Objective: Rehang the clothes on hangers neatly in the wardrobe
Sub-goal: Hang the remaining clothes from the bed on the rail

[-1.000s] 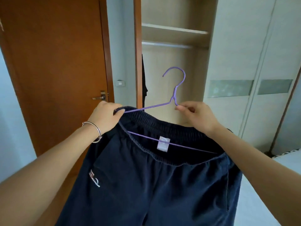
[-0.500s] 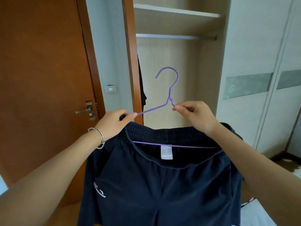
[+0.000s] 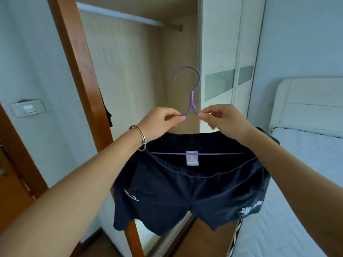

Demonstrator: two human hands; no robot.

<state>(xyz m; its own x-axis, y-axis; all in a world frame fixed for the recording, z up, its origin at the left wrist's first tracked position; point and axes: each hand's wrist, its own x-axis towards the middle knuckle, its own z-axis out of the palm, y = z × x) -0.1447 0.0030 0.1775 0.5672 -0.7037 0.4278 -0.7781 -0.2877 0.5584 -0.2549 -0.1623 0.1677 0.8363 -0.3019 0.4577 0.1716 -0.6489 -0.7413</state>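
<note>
Head view:
- The purple hanger (image 3: 192,98) is held up in front of the open wardrobe (image 3: 130,75), hook on top with its opening turned left.
- The left hand (image 3: 159,122) is pinched on the left shoulder wire, just beside the neck. The right hand (image 3: 225,120) is pinched on the right wire at the mirrored spot. The remaining fingers are curled in.
- The navy shorts (image 3: 185,193) are carried on the hanger. The waistband is stretched over it, and the lower bar is seen crossing the waist opening at the white label (image 3: 192,158). The legs hang free and roughly level.
- The hanger ends are hidden under fabric and wrists, so seating at the sides cannot be confirmed.
- The rail (image 3: 130,16) is seen up and to the left, well above the hook.
- A dark garment (image 3: 107,114) is partly seen at the wardrobe's left edge, behind the wooden frame (image 3: 79,67). The bed (image 3: 306,156) is at the right.

Step, as judged: the shorts are loaded and the carry to the rail is in hand. Hanging is not yet done.

Next move, as judged:
- The hanger needs to be raised above rail height and taken in and to the left.
- The hook opening has to be squared to the rail, then dropped over it.
- A one-hand grip at the neck is probably needed for reach.
- The hanger should be kept level, since the waistband could slide off one end if it is tilted.
</note>
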